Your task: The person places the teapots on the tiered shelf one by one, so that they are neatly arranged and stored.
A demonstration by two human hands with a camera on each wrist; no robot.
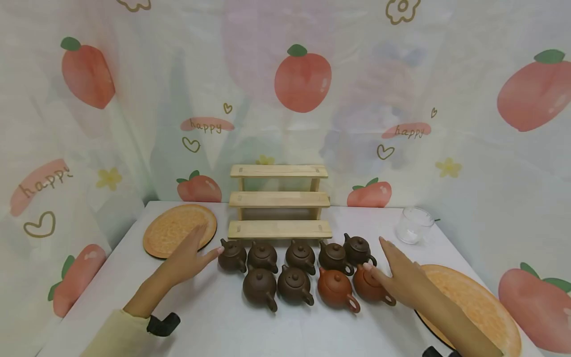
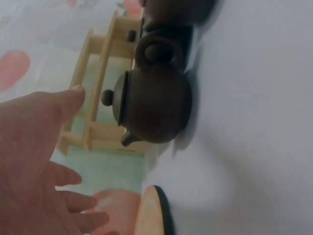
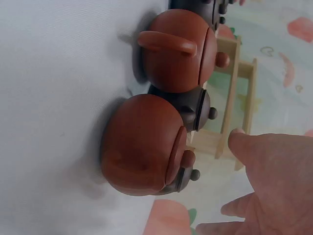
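Observation:
Several small teapots stand grouped in two rough rows on the white table. Most are dark brown, such as the leftmost teapot; two in the front row are reddish brown. My left hand hovers beside the leftmost dark teapot, its fingers extended and its thumb apart from the lid. On the other side, my right hand hangs with straight fingers by the right reddish teapot, partly covering it in the head view. A gap shows between its thumb and that lid. Both hands hold nothing.
A three-tier wooden stand is behind the teapots. One round tan mat lies at the back left, another under the right forearm. A clear glass cup stands at the back right. Printed cloth walls surround the table.

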